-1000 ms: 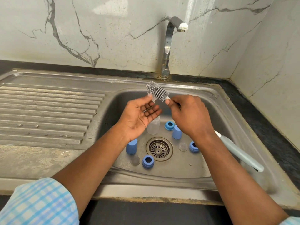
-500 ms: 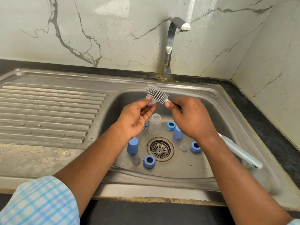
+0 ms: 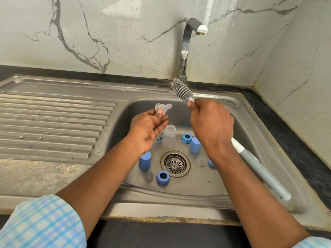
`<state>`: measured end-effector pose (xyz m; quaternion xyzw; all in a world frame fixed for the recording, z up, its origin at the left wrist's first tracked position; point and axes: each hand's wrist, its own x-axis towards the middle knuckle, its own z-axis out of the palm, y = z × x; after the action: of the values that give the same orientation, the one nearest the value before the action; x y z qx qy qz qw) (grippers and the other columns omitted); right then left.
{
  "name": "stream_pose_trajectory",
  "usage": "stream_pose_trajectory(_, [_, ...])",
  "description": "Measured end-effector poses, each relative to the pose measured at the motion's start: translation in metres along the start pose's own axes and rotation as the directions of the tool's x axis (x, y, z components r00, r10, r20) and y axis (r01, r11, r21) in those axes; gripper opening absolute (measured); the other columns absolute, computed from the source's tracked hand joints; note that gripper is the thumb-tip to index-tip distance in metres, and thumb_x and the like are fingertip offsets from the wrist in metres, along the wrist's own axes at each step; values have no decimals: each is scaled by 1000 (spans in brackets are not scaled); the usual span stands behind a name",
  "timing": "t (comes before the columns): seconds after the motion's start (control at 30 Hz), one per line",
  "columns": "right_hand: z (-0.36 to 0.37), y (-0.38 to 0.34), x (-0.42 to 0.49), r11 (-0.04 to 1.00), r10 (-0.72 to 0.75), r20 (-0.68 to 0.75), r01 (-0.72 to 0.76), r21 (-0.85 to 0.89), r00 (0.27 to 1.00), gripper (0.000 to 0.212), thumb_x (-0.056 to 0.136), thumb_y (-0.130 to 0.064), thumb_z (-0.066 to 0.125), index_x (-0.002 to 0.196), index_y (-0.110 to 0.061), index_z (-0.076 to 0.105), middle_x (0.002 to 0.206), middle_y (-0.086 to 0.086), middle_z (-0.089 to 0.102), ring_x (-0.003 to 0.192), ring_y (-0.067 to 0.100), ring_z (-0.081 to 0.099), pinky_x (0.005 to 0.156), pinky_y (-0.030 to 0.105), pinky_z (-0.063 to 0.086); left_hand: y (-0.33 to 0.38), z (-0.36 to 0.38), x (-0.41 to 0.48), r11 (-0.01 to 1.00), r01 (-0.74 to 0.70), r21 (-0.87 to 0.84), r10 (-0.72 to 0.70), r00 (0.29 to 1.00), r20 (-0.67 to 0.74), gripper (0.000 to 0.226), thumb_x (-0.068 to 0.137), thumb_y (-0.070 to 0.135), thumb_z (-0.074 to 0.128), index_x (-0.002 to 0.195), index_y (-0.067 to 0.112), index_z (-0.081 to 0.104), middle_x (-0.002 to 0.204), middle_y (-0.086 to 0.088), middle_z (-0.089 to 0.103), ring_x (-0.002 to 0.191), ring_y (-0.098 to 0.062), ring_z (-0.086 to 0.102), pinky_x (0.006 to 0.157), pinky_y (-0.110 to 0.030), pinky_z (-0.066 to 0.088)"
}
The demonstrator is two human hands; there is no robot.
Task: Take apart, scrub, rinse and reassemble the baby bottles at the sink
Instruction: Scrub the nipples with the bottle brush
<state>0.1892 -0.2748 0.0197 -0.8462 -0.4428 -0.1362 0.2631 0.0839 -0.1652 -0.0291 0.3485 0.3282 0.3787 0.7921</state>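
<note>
While blue rings point(image 3: 162, 178) and caps point(image 3: 144, 160) lie loose by the drain point(image 3: 175, 164) in the sink point(image 3: 179, 196), the clear bottle point(image 3: 169, 136) stands open behind them. Higher up, the left hand point(image 3: 148, 126) pinches a soft teat point(image 3: 163, 106) in its fingers point(image 3: 159, 113). The right hand point(image 3: 209, 122) is curled tight round the brush point(image 3: 182, 90). Scrubbing looks like the step now. Next, the bristles need to touch the teat.

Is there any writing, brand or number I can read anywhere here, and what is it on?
On the bottle partly behind the left hand: a small red and blue printed mark, too small and blurred to read.
No writing shows on the brush, the tap or the sink.
</note>
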Motion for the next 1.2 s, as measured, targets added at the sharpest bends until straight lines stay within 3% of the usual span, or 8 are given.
stream_pose_trajectory(0.17, [6, 4, -9, 988, -148, 199, 134, 80, 969, 35, 101, -40, 49, 70, -24, 48, 58, -7, 44, 54, 18, 44, 50, 29, 26, 1, -1, 0, 998, -29, -49, 29, 1000, -6, 18, 91, -1, 63, 108, -1, 66, 98, -12, 74, 89, -17, 72, 80, -25, 60])
stream_pose_trajectory(0.33, [7, 4, 1, 999, -41, 102, 39, 14, 994, 32, 102, -40, 48, 92, -19, 69, 71, 1, 54, 65, 25, 48, 60, 31, 32, -2, 5, -5, 998, -60, -2, 60, 998, 29, 12, 90, 2, 65, 101, -1, 68, 94, -15, 74, 86, -17, 74, 77, -24, 60])
stream_pose_trajectory(0.43, [9, 17, 7, 1000, 15, 33, -15, -5, 999, 34, 101, -42, 48, 81, -20, 63, 76, 9, 63, 70, 35, 55, 61, 34, 37, -4, 7, -4, 998, -61, 16, 61, 998, 7, 11, 90, 2, 67, 100, -1, 68, 94, -16, 74, 88, -18, 74, 76, -24, 60])
stream_pose_trajectory(0.63, [9, 14, -2, 969, -172, 197, 130, 210, 965, 30, 99, -41, 54, 74, -26, 61, 52, -8, 46, 48, 10, 42, 50, 28, 27, -3, 2, -3, 999, -51, 9, 51, 999, 12, 15, 88, -5, 65, 103, -1, 67, 102, -16, 73, 92, -20, 73, 84, -27, 59])
stream_pose_trajectory(0.73, [12, 11, -3, 961, -205, 211, 156, 230, 956, 29, 99, -41, 54, 80, -24, 69, 51, -7, 45, 47, 10, 42, 50, 28, 28, -1, 2, -5, 1000, -30, 0, 30, 995, 97, 26, 91, -6, 59, 116, -3, 64, 111, -17, 72, 99, -21, 72, 86, -29, 59])
stream_pose_trajectory(0.83, [10, 18, 1, 950, -188, 180, 132, 282, 966, 31, 99, -39, 55, 75, -23, 67, 49, -6, 44, 45, 11, 40, 49, 28, 28, 2, 2, -8, 999, 44, -8, -42, 986, 161, 19, 93, 7, 55, 109, 4, 66, 114, -16, 70, 103, -23, 69, 90, -35, 57])
stream_pose_trajectory(1.03, [10, 22, 1, 955, -197, 152, 155, 254, 969, 34, 99, -41, 54, 81, -17, 71, 52, -3, 49, 48, 13, 43, 47, 29, 33, 3, 2, -6, 986, 145, 85, -151, 986, 75, 37, 94, 48, 58, 93, 13, 68, 77, 1, 62, 70, -11, 58, 65, -27, 52])
stream_pose_trajectory(1.2, [8, 24, 3, 946, -170, 118, 129, 296, 978, 37, 99, -39, 55, 73, -15, 65, 48, -3, 42, 46, 14, 38, 48, 31, 31, 2, 1, -2, 989, 131, 65, -131, 991, -4, 17, 89, 27, 71, 89, 11, 66, 70, 2, 57, 61, -7, 53, 51, -19, 50])
